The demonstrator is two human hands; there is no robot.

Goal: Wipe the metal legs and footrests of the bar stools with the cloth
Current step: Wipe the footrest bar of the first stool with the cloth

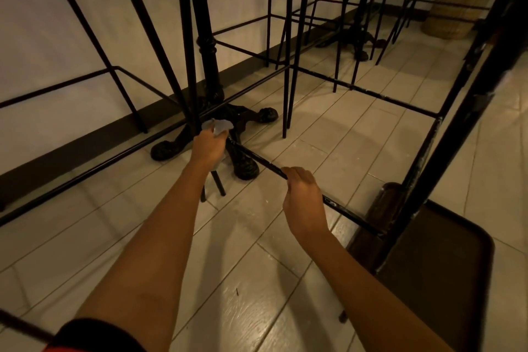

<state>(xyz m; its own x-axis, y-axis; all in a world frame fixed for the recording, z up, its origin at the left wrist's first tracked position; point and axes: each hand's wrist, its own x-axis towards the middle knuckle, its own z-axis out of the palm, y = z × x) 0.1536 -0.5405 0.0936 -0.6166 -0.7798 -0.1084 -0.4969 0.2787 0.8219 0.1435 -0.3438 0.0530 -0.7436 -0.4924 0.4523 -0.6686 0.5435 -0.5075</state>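
A black metal bar stool stands close in front of me, its thin footrest bar (348, 212) running from centre to lower right. My right hand (303, 200) grips this bar near its middle. My left hand (208, 147) holds a pale grey cloth (218, 125) wrapped round the stool's far leg where the footrest meets it. The cloth sticks out above my fingers. Another leg of the same stool (445, 168) rises at the right, paint chipped along it.
A black cast-iron table base (245, 166) with clawed feet sits just behind my left hand. More black stools (288, 66) line the white wall. A woven basket with a plant (454, 11) stands far right. A dark stool seat (445, 280) fills the lower right. Pale tiled floor lies below.
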